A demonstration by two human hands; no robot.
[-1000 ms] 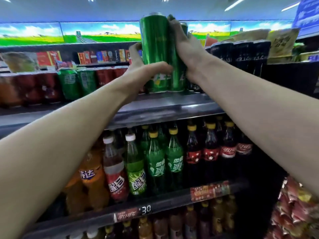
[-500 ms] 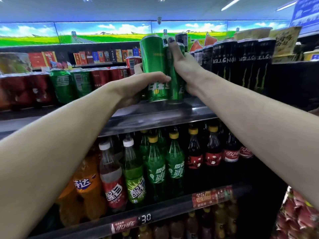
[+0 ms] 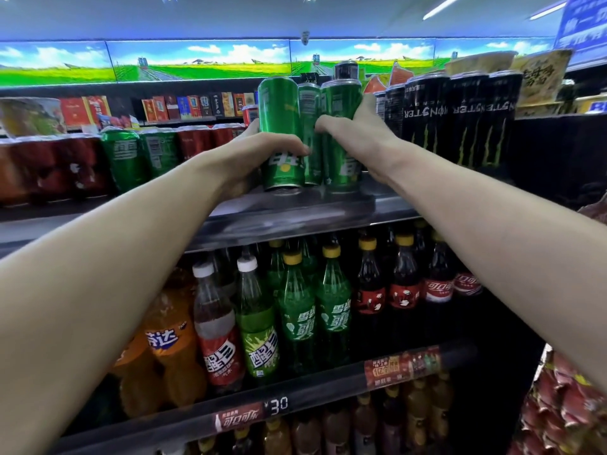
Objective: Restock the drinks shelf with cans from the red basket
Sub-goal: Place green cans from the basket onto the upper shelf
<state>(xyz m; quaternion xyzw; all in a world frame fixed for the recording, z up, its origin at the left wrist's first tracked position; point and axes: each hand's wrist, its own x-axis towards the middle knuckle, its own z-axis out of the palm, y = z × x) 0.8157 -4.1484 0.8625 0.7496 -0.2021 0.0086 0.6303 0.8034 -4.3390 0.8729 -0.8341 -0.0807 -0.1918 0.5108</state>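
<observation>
Three tall green cans stand together on the top drinks shelf. My left hand grips the left green can, thumb across its front. My right hand grips the right green can, fingers curled round its side. A third green can stands between them, slightly behind. The cans' bases touch or nearly touch the shelf surface. The red basket is out of view.
Black energy-drink cans line the shelf right of my hands. Shorter green cans and red wrapped packs fill the left. Bottles of green, red, orange and cola drinks stand on the shelf below.
Both hands brought the green cans down from above the shelf onto its surface. The cans now stand level with the black cans beside them.
</observation>
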